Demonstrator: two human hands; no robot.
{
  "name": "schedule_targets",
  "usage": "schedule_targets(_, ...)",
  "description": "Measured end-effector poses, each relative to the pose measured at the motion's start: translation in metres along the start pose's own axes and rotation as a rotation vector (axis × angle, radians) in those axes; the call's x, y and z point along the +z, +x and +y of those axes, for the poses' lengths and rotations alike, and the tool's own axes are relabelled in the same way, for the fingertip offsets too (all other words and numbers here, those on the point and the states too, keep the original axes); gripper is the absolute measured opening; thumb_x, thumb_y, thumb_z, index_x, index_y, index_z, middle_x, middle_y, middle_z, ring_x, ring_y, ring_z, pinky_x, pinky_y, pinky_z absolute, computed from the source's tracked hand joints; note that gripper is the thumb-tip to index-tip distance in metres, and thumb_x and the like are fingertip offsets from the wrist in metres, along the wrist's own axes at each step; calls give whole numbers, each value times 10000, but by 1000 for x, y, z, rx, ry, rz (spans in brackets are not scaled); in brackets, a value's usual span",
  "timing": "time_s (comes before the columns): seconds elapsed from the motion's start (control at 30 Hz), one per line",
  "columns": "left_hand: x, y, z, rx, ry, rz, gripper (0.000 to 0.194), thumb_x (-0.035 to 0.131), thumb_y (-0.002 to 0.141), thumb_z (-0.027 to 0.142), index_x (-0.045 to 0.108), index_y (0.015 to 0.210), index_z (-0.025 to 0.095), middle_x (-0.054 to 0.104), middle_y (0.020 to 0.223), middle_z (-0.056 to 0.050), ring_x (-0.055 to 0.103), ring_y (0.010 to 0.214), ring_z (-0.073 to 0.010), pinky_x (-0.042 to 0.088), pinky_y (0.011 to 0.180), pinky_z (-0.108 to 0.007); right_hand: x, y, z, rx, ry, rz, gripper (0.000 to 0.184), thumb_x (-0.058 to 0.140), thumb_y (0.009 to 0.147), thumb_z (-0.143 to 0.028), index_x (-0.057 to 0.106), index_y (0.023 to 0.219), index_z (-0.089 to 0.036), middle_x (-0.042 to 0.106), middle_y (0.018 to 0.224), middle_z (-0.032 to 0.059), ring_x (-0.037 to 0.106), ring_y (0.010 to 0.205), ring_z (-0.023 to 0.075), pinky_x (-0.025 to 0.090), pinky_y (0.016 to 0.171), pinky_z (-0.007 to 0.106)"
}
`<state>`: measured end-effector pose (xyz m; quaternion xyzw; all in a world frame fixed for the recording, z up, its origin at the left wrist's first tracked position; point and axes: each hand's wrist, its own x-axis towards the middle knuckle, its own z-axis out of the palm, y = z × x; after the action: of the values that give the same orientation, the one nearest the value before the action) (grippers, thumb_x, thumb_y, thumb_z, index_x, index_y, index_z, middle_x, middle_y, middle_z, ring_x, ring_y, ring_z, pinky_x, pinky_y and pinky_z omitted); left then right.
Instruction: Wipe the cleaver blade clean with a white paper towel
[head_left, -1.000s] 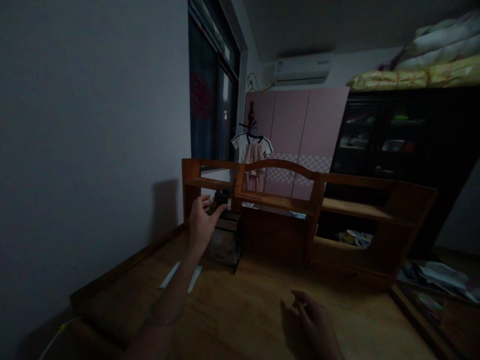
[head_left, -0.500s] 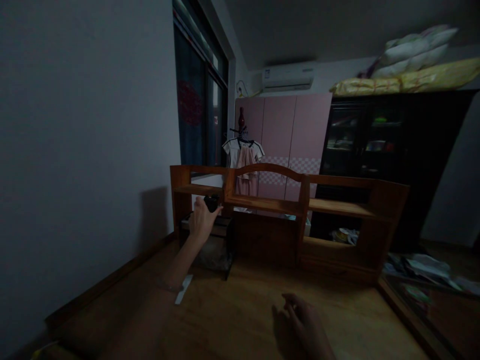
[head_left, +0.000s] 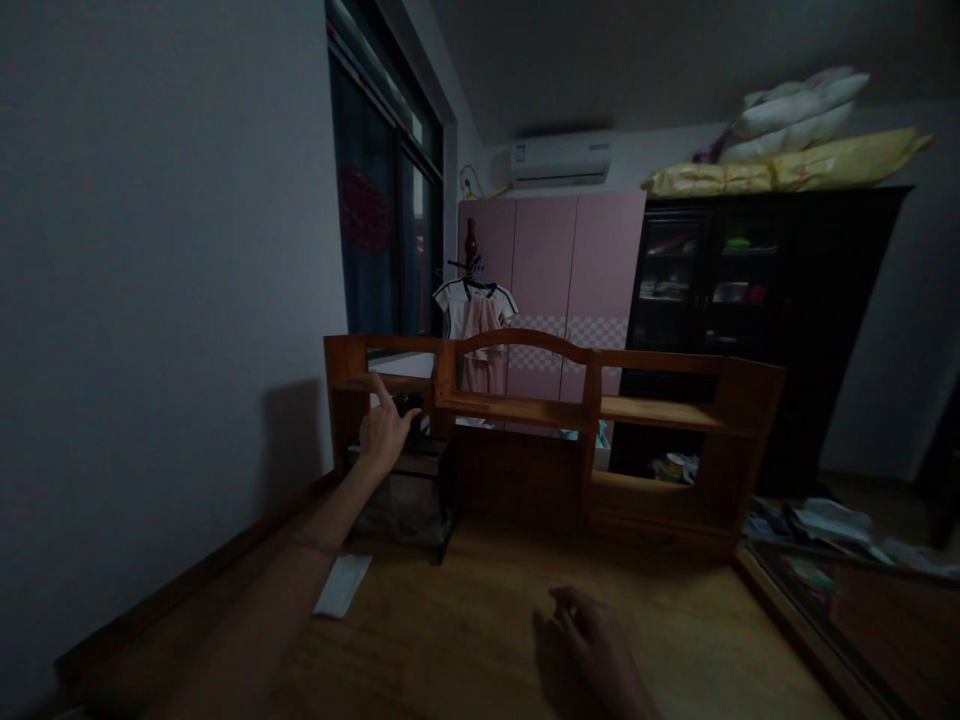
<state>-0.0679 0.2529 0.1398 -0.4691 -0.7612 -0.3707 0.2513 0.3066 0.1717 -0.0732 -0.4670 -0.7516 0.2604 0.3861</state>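
My left hand is stretched forward at the left end of the wooden shelf unit. Its index finger points up and its thumb is spread to the right. Just behind the thumb, a small black object stands on top of a dark-framed box; its kind is too dim to make out, and the hand partly covers it. My right hand hovers low over the wooden desk, fingers loosely bent and holding nothing visible. Below the left forearm lies a white slip of paper.
The wooden shelf unit spans the desk's back edge. A wall borders the left side. Papers lie beyond the desk's right edge. Behind are a pink wardrobe, hanging clothes and a dark cabinet.
My left hand has loosened from the black object, its index finger lifting and thumb spreading. The view has shifted slightly, and more of the white paper shows. My right hand stays about where it was.
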Motion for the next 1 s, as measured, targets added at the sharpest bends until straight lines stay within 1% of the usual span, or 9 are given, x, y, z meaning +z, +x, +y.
schedule_targets(0.2, -27, 33, 15, 49, -46, 157, 1031, 648, 775, 522, 100, 1429, -57, 656, 873, -249, 645, 811, -394, 479, 719, -447, -1, 1, -2, 10, 32, -11, 343, 434, 861, -323, 666, 1062, -169, 685, 956, 102, 638, 864, 234, 476, 768, 318)
schedule_targets(0.37, -78, 72, 44, 119, -192, 330, 1125, 743, 684, 525, 124, 1447, -22, 661, 826, -194, 642, 765, -364, 477, 719, -455, 1, 0, 1, -9, 33, 7, 369, 421, 870, -351, 667, 1070, -163, 675, 997, 119, 631, 875, 243, 470, 774, 330)
schedule_targets(0.53, -153, 91, 90, 339, -394, 491, 887, 710, 721, 534, 335, 1370, 61, 646, 943, -115, 626, 913, -287, 445, 864, -425, 4, 1, 10, -20, 30, 10, 382, 412, 872, -354, 656, 1097, -166, 670, 1021, 117, 627, 903, 246, 466, 795, 337)
schedule_targets(0.63, -195, 81, 116, 463, -449, 543, 648, 660, 759, 567, 503, 1178, 98, 630, 933, -70, 622, 956, -254, 450, 866, -374, 2, 3, 9, -11, 12, 13, 385, 422, 866, -375, 659, 1095, -175, 674, 1004, 110, 627, 907, 252, 469, 794, 343)
schedule_targets(0.7, -213, 65, 129, 508, -507, 549, 547, 533, 845, 583, 528, 1073, 85, 614, 854, -37, 644, 886, -205, 471, 808, -326, -1, 3, 4, 4, 12, 30, 384, 436, 863, -404, 667, 1081, -187, 677, 993, 103, 627, 906, 257, 471, 790, 349)
schedule_targets(0.77, -218, 43, 137, 534, -587, 532, 523, 355, 928, 547, 515, 1046, 64, 573, 770, -6, 659, 768, -136, 467, 727, -267, -2, 2, -6, 31, 51, 41, 392, 448, 865, -452, 678, 1049, -193, 683, 948, 97, 635, 857, 258, 479, 769, 358)
schedule_targets(0.87, -206, 4, 143, 444, -862, 501, 390, 593, 850, 503, 506, 1017, 161, 608, 769, 21, 650, 632, -108, 489, 590, -188, 2, -2, -32, 82, 293, -29, 438, 480, 856, -537, 674, 1041, -190, 682, 861, 94, 644, 741, 251, 499, 663, 355)
schedule_targets(0.93, -188, -25, 146, 335, -1017, 484, 362, 649, 812, 484, 510, 962, 186, 616, 770, 17, 649, 611, -112, 484, 525, -169, 8, -5, -53, 43, 612, -122, 459, 524, 843, -553, 647, 1099, -193, 675, 969, 117, 647, 873, 276, 513, 691, 365)
schedule_targets(1.0, -169, -57, 148, 201, -1142, 431, 350, 669, 794, 472, 507, 928, 193, 618, 765, 11, 641, 573, -116, 479, 475, -168, 13, -6, -76, -48, 937, -230, 527, 527, 840, -574, 562, 1236, -227, 634, 1134, 129, 574, 1090, 298, 488, 852, 440)
